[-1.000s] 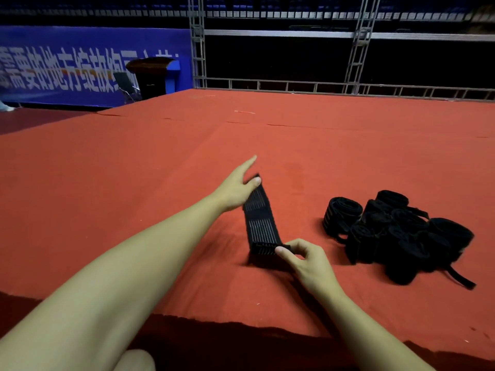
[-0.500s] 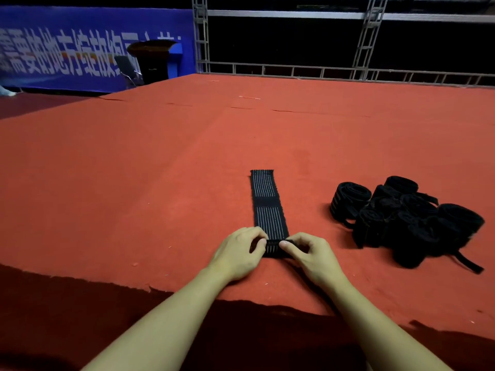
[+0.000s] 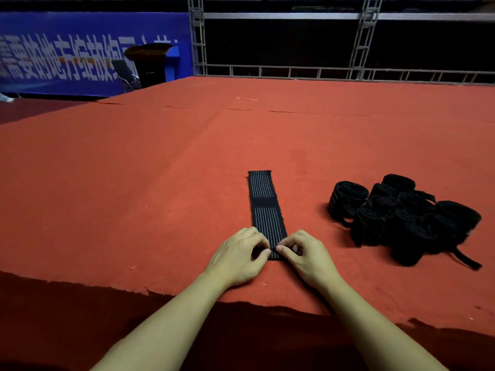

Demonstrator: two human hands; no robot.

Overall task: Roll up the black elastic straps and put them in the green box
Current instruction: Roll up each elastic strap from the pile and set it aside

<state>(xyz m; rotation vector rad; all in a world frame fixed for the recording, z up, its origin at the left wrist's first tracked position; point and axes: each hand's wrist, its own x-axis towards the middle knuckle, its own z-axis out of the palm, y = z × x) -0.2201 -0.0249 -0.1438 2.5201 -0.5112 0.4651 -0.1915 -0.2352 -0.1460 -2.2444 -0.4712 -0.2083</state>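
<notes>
L hand [image 3: 237,257] + R hand [image 3: 304,254] pinch near end of flat strap [image 3: 265,207]; rolled straps [image 3: 401,218] to right

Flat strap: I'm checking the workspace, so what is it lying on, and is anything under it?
The flat strap lies on the red carpet. Both hands pinch its near end. Whatever lies beneath the strap itself is covered and cannot be seen.
</notes>
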